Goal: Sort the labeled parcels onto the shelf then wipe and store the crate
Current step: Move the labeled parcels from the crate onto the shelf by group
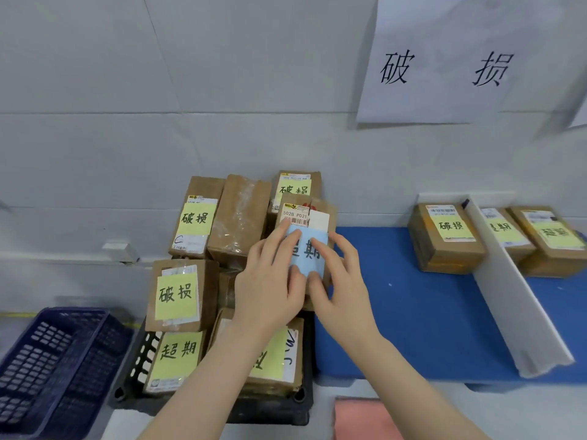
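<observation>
In black slotted plastic crate (pixel 127 392), labelled brown cardboard parcels (pixel 178 293); grips blue-labelled cardboard parcel (pixel 319 203) between left hand (pixel 270 281) and right hand (pixel 343 290).

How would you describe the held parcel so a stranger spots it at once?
Find the black crate of brown parcels. The left hand and right hand hold one parcel over it. It alone bears a blue label; its neighbours' are yellow.

Left grip (pixel 270 281) and right grip (pixel 344 293) — bare, like both forearms (pixel 203 376).
</observation>
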The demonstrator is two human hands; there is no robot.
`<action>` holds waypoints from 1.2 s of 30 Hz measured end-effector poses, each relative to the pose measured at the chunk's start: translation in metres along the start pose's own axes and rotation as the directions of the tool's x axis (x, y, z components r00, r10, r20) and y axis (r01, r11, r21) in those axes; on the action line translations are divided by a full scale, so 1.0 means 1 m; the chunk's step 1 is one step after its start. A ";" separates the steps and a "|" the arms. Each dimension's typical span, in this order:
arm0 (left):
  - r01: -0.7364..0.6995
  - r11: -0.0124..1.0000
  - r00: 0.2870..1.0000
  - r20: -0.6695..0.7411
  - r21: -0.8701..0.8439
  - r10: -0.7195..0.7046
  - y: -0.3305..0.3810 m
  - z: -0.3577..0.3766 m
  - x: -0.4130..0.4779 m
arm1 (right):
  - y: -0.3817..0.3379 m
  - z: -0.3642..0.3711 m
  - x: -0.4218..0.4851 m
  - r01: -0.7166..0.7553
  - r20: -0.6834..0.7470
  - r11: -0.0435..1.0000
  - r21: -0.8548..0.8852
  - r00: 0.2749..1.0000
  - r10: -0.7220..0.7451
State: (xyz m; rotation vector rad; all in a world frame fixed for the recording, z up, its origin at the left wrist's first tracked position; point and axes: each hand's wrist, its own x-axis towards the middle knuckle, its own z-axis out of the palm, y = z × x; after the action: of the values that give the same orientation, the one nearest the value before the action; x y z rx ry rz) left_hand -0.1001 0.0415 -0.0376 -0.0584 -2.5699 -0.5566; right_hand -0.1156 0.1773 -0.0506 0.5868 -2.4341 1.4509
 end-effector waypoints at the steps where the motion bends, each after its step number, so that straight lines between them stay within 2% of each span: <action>1: -0.002 1.000 1.000 -0.008 -0.016 0.002 0.008 -0.001 0.001 | -0.001 -0.008 -0.001 0.003 -0.024 1.000 -0.004 1.000 -0.003; 11: -0.123 0.986 0.992 -0.035 -0.110 0.119 0.127 0.024 -0.002 | 0.018 -0.137 -0.027 0.022 -0.130 1.000 -0.011 0.991 -0.023; 17: -0.179 0.973 0.982 -0.080 -0.146 0.169 0.245 0.050 -0.019 | 0.044 -0.246 -0.068 0.044 -0.214 0.997 -0.056 0.975 -0.055; 25: -0.187 0.950 0.981 -0.107 -0.249 0.165 0.397 0.099 -0.044 | 0.085 -0.393 -0.118 0.054 -0.243 0.984 -0.169 0.965 -0.094; 30: -0.197 0.943 0.980 -0.070 -0.268 0.185 0.443 0.125 -0.042 | 0.114 -0.436 -0.127 0.012 -0.263 0.992 -0.128 0.964 -0.045; 36: -0.213 0.933 0.976 -0.028 -0.288 0.214 0.461 0.156 -0.023 | 0.142 -0.459 -0.113 -0.037 -0.286 0.988 -0.147 0.958 -0.007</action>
State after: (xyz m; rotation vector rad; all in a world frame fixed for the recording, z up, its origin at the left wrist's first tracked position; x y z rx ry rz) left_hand -0.0865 0.5272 0.0016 -0.4357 -2.4240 -0.8431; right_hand -0.0772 0.6655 0.0104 0.3016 -2.2957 1.2443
